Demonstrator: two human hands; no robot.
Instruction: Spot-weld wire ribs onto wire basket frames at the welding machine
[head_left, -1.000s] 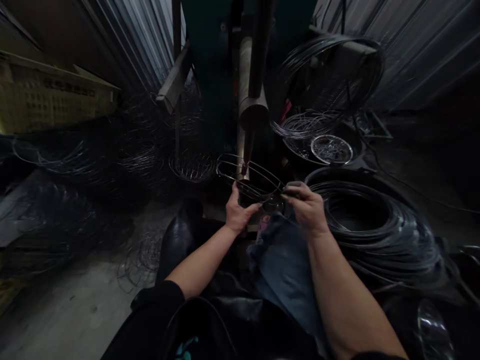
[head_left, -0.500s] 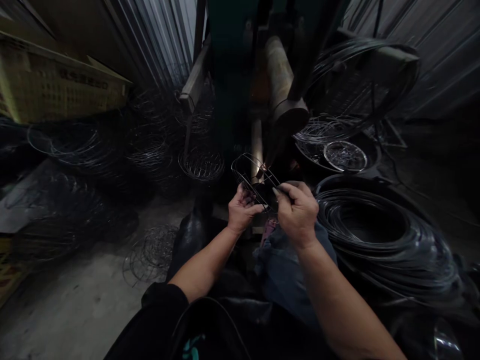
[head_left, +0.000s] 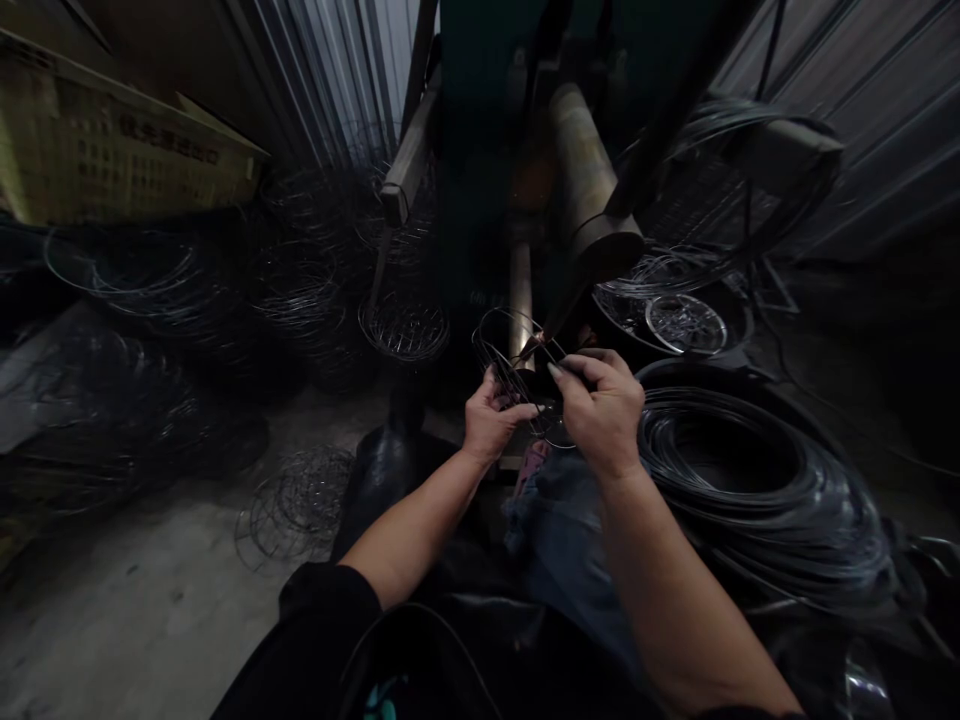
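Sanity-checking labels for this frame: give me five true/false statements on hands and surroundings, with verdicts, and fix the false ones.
1. The left hand holds a wire frame. True.
2. The right hand is empty and well away from that frame. False: its thumb and fingers grip the frame's right side.
3. A large coil of wire lies left of both hands. False: it lies to their right.
4. A yellow crate is at the upper left. True.
5. The floor at left has bent wirework on it. True.
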